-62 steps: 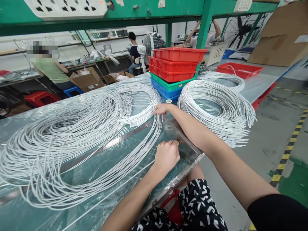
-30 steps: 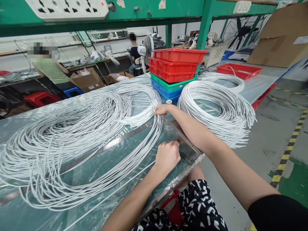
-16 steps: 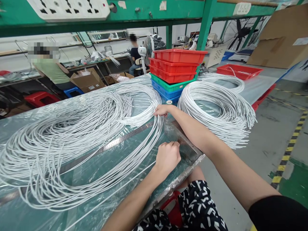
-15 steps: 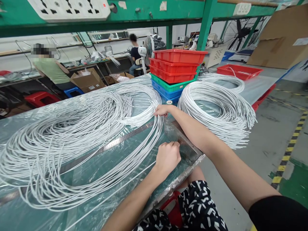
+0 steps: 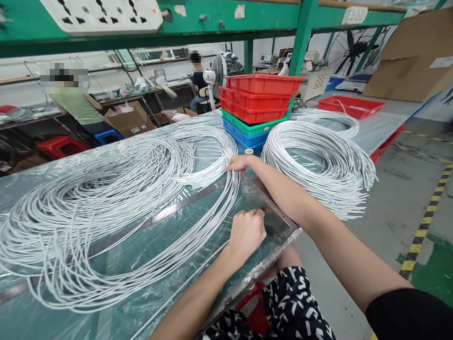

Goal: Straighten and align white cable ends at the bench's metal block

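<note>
My right hand [image 5: 238, 163] is closed around a bundle of white cables [image 5: 212, 219], near the upper end of its long curve across the bench. Closer to me, my left hand [image 5: 247, 230] makes a fist above the bench corner. A single white cable [image 5: 184, 286] runs up from the lower edge to this fist; its end is hidden by the fingers. A large tangled coil of white cables [image 5: 88, 189] lies to the left. Between it and the bundle, a steel ruler [image 5: 170, 208] lies slantwise on the bench, partly covered by cables.
Another thick cable coil [image 5: 314, 160] lies right of my right forearm. Stacked red, green and blue trays [image 5: 260, 101] stand behind my hands, with a small tape roll [image 5: 248, 151] in front. A metal edge [image 5: 279, 219] borders the bench corner. Two people sit at a far bench.
The lower part of the single cable has shifted right, towards my left forearm. Both hands stay almost in place, and the bundle looks nearly unchanged.
</note>
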{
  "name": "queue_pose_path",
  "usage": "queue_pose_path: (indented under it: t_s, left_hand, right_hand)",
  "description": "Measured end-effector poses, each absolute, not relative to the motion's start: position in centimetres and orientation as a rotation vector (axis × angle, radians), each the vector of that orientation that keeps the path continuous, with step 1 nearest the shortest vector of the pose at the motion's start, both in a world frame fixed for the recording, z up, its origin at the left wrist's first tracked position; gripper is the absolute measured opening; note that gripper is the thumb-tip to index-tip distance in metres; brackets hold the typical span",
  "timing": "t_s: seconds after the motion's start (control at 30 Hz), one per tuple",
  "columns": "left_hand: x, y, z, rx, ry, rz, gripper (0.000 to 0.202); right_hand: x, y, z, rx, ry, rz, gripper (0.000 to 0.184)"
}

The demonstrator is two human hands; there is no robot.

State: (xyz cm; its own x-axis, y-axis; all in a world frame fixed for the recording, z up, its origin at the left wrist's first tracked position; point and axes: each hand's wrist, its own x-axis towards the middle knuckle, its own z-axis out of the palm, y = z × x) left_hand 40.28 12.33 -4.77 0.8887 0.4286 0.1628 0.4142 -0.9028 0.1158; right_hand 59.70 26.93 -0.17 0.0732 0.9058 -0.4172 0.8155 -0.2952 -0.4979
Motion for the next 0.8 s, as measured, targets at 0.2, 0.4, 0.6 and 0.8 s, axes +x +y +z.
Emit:
queue_pose_path:
  t_s: [0.2, 0.4, 0.6, 0.8]
  left_hand:
    - [40.2, 12.3, -4.9, 2.956, 0.671, 0.292, 0.027]
    - [39.8, 13.7, -3.7, 2.859, 0.586, 0.291, 0.029]
    - [37.7, 17.3, -0.2, 2.602, 0.786, 0.587, 0.030]
    - [36.0, 18.3, 1.4, 2.472, 0.782, 0.861, 0.028]
  right_hand:
    - [59.9, 26.9, -0.4, -2.176, -1.774, 1.041, 0.023]
    - [59.5, 26.5, -0.2, -2.139, -1.720, 1.034, 0.021]
    - [59.2, 26.4, -0.7, -2.035, -1.737, 1.053, 0.019]
    - [59.0, 26.6, -1.1, -1.891, -1.793, 0.904, 0.015]
